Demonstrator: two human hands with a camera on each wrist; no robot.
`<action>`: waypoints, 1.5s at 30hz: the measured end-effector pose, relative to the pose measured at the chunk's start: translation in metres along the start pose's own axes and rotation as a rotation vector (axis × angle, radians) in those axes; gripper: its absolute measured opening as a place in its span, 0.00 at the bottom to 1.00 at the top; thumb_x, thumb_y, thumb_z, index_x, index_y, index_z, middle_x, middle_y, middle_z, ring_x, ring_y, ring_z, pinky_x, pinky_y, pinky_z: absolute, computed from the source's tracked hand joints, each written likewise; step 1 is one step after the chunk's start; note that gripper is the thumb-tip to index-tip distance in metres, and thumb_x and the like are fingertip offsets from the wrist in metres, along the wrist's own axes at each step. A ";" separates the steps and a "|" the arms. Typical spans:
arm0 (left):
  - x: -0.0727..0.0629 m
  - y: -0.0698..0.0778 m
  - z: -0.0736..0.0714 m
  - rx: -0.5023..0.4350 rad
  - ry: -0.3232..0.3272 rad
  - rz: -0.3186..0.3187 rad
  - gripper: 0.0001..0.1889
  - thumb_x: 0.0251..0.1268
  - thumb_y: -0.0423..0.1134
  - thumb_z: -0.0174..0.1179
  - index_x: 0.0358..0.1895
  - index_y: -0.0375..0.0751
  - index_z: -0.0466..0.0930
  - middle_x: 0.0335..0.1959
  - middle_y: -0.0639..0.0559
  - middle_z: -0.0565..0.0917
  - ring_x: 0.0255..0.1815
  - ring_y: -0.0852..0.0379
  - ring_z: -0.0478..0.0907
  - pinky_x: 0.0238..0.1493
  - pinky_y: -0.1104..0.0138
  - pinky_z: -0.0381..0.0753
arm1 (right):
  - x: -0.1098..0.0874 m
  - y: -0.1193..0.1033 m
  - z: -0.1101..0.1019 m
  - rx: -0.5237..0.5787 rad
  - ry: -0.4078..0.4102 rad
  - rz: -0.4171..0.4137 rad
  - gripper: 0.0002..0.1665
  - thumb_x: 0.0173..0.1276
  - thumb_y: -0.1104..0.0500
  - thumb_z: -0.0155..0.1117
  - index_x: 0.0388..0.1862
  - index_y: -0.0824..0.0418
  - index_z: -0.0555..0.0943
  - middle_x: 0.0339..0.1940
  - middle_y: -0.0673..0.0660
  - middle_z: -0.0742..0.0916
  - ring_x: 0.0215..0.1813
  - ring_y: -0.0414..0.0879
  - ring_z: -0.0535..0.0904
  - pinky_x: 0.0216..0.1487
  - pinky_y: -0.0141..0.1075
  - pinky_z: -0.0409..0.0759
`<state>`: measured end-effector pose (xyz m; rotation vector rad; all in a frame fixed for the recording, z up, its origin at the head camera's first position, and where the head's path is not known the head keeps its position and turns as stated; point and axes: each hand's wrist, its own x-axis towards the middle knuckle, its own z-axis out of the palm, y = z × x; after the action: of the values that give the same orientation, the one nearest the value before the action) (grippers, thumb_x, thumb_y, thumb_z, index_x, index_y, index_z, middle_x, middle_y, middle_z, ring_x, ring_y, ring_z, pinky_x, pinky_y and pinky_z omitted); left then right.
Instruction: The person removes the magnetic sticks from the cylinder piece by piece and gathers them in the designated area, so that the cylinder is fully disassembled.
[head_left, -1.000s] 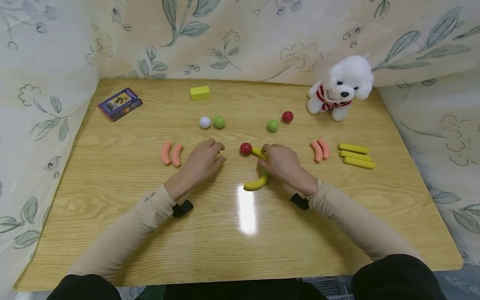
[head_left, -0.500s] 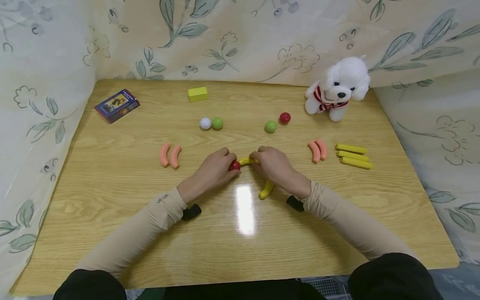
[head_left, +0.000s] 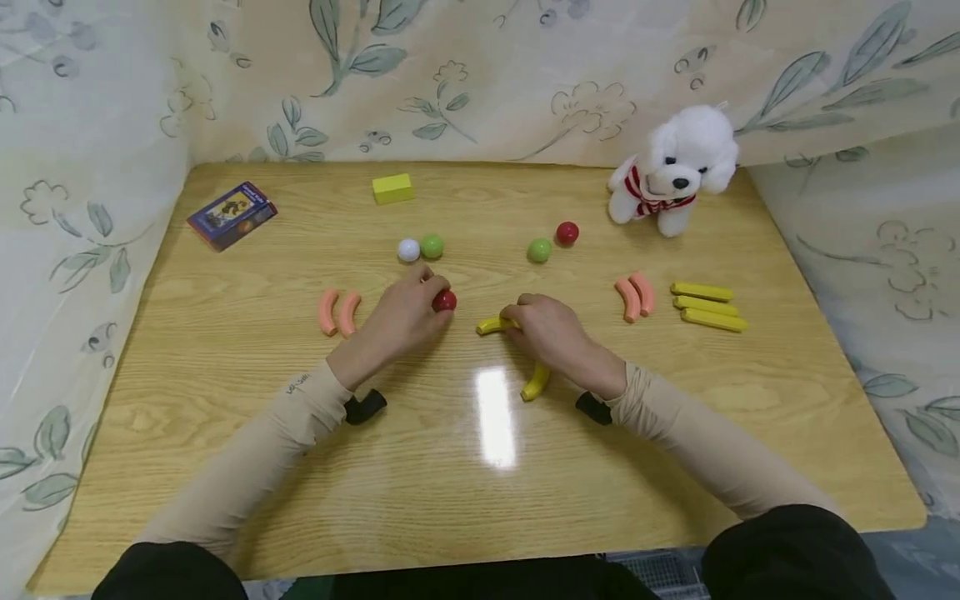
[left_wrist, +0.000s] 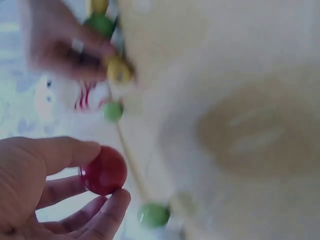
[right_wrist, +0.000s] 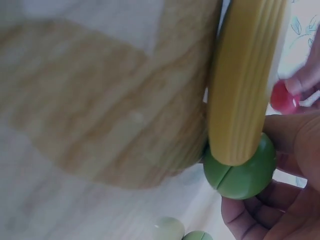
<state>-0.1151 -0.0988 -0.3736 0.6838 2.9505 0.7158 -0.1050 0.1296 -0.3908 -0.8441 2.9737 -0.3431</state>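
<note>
In the head view my left hand pinches a red ball between thumb and fingers, off to the left of the right hand. The left wrist view shows the red ball at the fingertips. My right hand grips a piece made of two curved yellow sticks and a green ball. One curved yellow stick points left from its fingers; the other curved stick points down toward the person. The hand hides the green ball in the head view.
Pink curved sticks lie left; another pink pair and several straight yellow sticks lie right. Behind are a white ball, green balls, a red ball, a yellow block, a box and a toy dog.
My left hand reached the red ball at the yellow stick's end, took hold and moved it left and away, apart from the stick. The right hand turned the yellow piece slightly.
</note>
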 end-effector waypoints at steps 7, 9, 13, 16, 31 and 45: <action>0.050 -0.031 -0.045 0.061 0.095 -0.125 0.16 0.66 0.33 0.56 0.53 0.26 0.77 0.46 0.33 0.76 0.43 0.42 0.74 0.43 0.52 0.78 | -0.002 0.005 -0.001 0.004 -0.002 0.014 0.10 0.64 0.62 0.67 0.44 0.60 0.87 0.32 0.57 0.85 0.32 0.49 0.79 0.32 0.41 0.80; 0.062 -0.040 -0.052 0.111 0.075 -0.164 0.16 0.67 0.34 0.54 0.52 0.26 0.78 0.46 0.32 0.77 0.45 0.40 0.73 0.44 0.51 0.77 | -0.002 0.006 -0.001 0.002 -0.003 0.015 0.10 0.64 0.62 0.67 0.44 0.60 0.87 0.33 0.57 0.85 0.33 0.49 0.80 0.32 0.41 0.80; 0.081 -0.052 -0.056 0.210 -0.017 -0.208 0.14 0.68 0.35 0.53 0.50 0.29 0.79 0.47 0.32 0.78 0.48 0.36 0.73 0.44 0.48 0.78 | -0.003 0.008 -0.001 -0.007 -0.002 0.020 0.10 0.64 0.62 0.67 0.45 0.59 0.87 0.33 0.56 0.85 0.34 0.49 0.80 0.32 0.42 0.80; 0.088 -0.056 -0.056 0.260 -0.080 -0.226 0.12 0.68 0.35 0.55 0.47 0.31 0.80 0.45 0.33 0.80 0.47 0.37 0.72 0.44 0.49 0.77 | -0.003 0.009 -0.001 -0.008 0.003 0.016 0.11 0.64 0.62 0.67 0.45 0.59 0.87 0.33 0.56 0.85 0.33 0.49 0.80 0.32 0.41 0.80; 0.094 -0.072 -0.048 0.216 -0.207 -0.307 0.24 0.68 0.36 0.54 0.66 0.32 0.70 0.62 0.30 0.75 0.63 0.31 0.69 0.58 0.43 0.74 | -0.003 0.010 -0.003 -0.013 0.009 0.005 0.11 0.64 0.62 0.66 0.46 0.59 0.86 0.33 0.57 0.85 0.34 0.50 0.81 0.32 0.42 0.81; 0.017 -0.014 -0.024 0.107 0.058 0.029 0.14 0.68 0.35 0.58 0.51 0.29 0.80 0.44 0.36 0.82 0.46 0.40 0.76 0.49 0.53 0.77 | -0.049 0.010 -0.018 -0.059 -0.277 0.306 0.33 0.65 0.32 0.58 0.09 0.51 0.67 0.12 0.48 0.68 0.17 0.43 0.68 0.15 0.34 0.62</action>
<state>-0.1391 -0.1126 -0.3572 0.7264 3.0565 0.5936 -0.0702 0.1672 -0.3764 -0.3898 2.7997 -0.1148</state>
